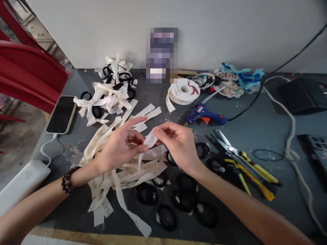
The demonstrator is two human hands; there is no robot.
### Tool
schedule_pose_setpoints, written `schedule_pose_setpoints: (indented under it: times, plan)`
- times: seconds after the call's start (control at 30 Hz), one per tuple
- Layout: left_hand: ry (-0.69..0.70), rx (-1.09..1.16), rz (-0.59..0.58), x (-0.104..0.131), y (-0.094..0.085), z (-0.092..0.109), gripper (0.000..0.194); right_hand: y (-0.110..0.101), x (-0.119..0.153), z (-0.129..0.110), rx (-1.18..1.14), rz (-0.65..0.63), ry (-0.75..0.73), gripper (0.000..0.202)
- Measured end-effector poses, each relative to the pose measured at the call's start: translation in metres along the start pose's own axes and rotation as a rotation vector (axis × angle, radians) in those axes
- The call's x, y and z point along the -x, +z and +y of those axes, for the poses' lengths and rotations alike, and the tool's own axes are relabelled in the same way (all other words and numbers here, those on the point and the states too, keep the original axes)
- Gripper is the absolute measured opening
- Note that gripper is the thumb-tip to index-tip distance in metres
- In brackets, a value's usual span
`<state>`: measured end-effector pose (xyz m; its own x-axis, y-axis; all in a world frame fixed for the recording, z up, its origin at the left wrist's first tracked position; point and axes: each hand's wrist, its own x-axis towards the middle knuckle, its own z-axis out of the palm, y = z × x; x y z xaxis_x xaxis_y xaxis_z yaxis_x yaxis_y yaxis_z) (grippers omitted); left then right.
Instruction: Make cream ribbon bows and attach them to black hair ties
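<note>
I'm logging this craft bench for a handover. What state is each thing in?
ribbon strip: pinched between both hands
left hand: closed on the strip
right hand: pinching the strip
scissors: blades open, lying flat
ribbon spool: partly unwound, lying flat
phone: screen dark, cable plugged in

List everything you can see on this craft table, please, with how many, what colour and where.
ribbon strip: one, cream with lettering, pinched between both hands
cut ribbon pile: many, cream, under the hands
black hair ties: several loose, near edge
finished ribbon bows: a heap, cream on black ties, far left
ribbon spool: one, white, centre back
glue gun: one, blue and orange, beside spool
scissors: yellow handles, right
phone: one, dark screen, left edge
stickers: a cluster, blue mostly, far right
table: dark grey
left hand: beaded bracelet on wrist
right hand: bare
</note>
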<state>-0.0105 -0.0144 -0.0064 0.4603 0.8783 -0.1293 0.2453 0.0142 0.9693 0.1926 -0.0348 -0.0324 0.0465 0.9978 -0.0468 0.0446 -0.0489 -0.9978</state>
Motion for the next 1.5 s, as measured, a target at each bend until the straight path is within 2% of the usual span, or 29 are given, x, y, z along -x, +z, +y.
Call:
schedule_pose_setpoints:
  times: [0.1, 0.4, 0.53, 0.63, 0.77, 0.87, 1.1, 1.27, 1.4, 1.5]
  plan:
    - [-0.043, 0.009, -0.012, -0.001, -0.002, 0.001, 0.072, 0.001, 0.002, 0.001, 0.034, 0.017, -0.003, 0.027]
    - [-0.117, 0.063, -0.024, -0.001, -0.003, 0.004, 0.086, 0.000, 0.003, 0.005, 0.117, -0.025, -0.095, 0.031]
    - [-0.150, 0.080, -0.077, -0.002, -0.004, 0.004, 0.076, 0.001, 0.003, 0.005, 0.068, -0.024, -0.065, 0.029]
    - [-0.119, 0.058, -0.097, -0.002, -0.006, 0.006, 0.070, 0.002, 0.003, 0.006, 0.054, -0.022, -0.053, 0.028]
    - [-0.080, -0.014, -0.027, -0.002, -0.006, 0.009, 0.063, 0.003, 0.004, 0.006, 0.037, 0.003, -0.042, 0.029]
    - [-0.129, -0.036, -0.001, -0.001, -0.005, 0.010, 0.065, 0.004, 0.004, 0.006, 0.048, 0.006, -0.041, 0.029]
    - [-0.194, 0.023, -0.082, -0.002, -0.006, 0.007, 0.065, 0.004, 0.003, 0.008, 0.049, -0.048, -0.035, 0.030]
    - [-0.145, 0.007, -0.023, -0.005, -0.012, 0.004, 0.061, 0.003, -0.001, 0.009, -0.046, 0.042, -0.028, 0.032]
    - [-0.210, 0.025, -0.050, -0.010, -0.021, -0.001, 0.044, -0.003, -0.007, 0.008, -0.103, 0.155, -0.113, 0.028]
    - [-0.194, 0.076, 0.034, -0.014, -0.028, -0.003, 0.034, -0.006, -0.010, 0.010, -0.088, 0.200, -0.165, 0.030]
